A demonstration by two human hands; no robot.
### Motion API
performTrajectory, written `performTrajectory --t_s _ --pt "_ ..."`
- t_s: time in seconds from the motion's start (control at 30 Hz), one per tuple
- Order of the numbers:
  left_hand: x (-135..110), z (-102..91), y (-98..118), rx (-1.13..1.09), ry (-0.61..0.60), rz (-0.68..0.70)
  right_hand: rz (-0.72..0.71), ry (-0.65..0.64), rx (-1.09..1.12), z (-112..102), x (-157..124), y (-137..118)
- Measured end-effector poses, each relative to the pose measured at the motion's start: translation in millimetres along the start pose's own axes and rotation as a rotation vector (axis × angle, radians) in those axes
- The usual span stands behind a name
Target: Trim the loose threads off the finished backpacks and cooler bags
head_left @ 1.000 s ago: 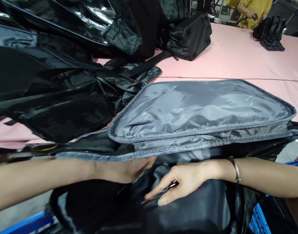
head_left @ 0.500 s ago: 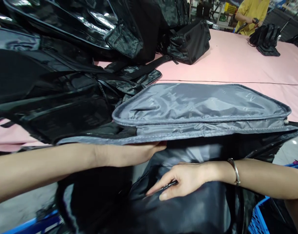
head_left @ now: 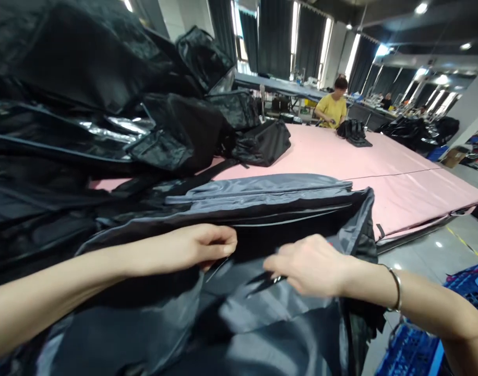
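A large black bag (head_left: 370,230) with grey lining (head_left: 278,308) lies open in front of me. Inside its mouth, my left hand (head_left: 213,243) is closed in a pinch, with a thin pale strand like a thread (head_left: 218,269) running down from the fingertips. My right hand (head_left: 307,263) is closed around small dark thread snips (head_left: 262,283), their pointed blades directed left over the lining. A grey lined flap (head_left: 270,185) stands folded back beyond the opening. Blur hides the right fingertips in part.
Black bags (head_left: 176,130) are heaped at the left on a pink-covered table (head_left: 313,156). A person in a yellow top (head_left: 333,109) stands across it, near another black bag (head_left: 354,132). Blue crates (head_left: 409,350) stand on the floor at the right.
The view has tilted up. My left hand has come out from under the bag's edge and now pinches inside the opening. My right hand has lifted off the lining with the snips, and the flap is folded lower.
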State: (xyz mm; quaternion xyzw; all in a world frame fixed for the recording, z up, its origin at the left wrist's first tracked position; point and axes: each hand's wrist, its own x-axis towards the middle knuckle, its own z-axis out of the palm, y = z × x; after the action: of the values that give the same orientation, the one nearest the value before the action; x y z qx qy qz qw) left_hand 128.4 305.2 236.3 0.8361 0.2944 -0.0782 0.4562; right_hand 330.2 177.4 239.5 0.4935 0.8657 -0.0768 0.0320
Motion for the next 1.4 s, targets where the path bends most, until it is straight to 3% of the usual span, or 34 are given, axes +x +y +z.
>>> performTrajectory --t_s 0.1,0.2,0.3,0.4,0.53,0.7,0.87,1.13,1.27,1.4 --pt "2 -9.6 5 0.139 0.012 0.04 0.217 0.382 -0.041 -11 -13 31" --pt "2 -13.4 17 0.309 0.074 0.191 0.41 0.574 -0.074 -20 -12 62" --pt "4 -15.2 30 0.452 0.302 0.355 0.485 0.584 -0.037 -35 0 88" --pt "12 -20.3 42 0.626 0.57 0.413 0.442 0.497 0.103 -52 16 108" --pt "33 -30.2 56 0.712 0.718 0.381 0.374 0.32 0.276 -68 30 127" --pt "59 -39.3 67 0.581 0.636 0.271 0.404 0.22 0.436 -72 30 131" --pt "73 -52.3 61 0.276 0.49 0.241 0.42 0.243 0.425 -66 26 124" --pt "73 -59.6 49 0.108 0.381 0.268 0.394 0.682 -0.031 -49 12 99" --pt "72 -59.4 50 0.061 0.354 0.281 0.164 0.697 -0.361 -46 8 98" --pt "72 -59.2 49 0.038 0.344 0.284 0.085 0.66 -0.497 -43 11 102"
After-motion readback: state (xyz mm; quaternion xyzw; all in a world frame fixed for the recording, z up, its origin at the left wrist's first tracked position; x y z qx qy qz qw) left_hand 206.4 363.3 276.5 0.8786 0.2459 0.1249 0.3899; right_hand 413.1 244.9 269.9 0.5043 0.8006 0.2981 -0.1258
